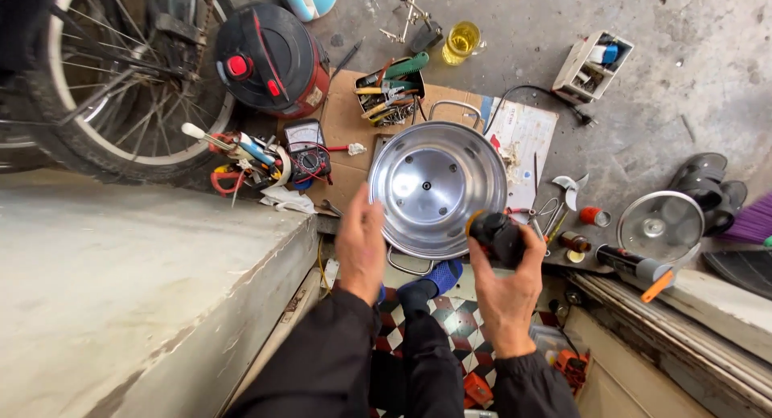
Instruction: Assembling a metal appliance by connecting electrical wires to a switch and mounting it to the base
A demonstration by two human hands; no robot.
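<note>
My right hand (508,283) is clamped around a black tool (496,236) with an orange tip, held up just over the near rim of the steel pot (434,185) on the cardboard (347,120), while my left hand (360,245) hovers open beside it, fingers apart, holding nothing.
</note>
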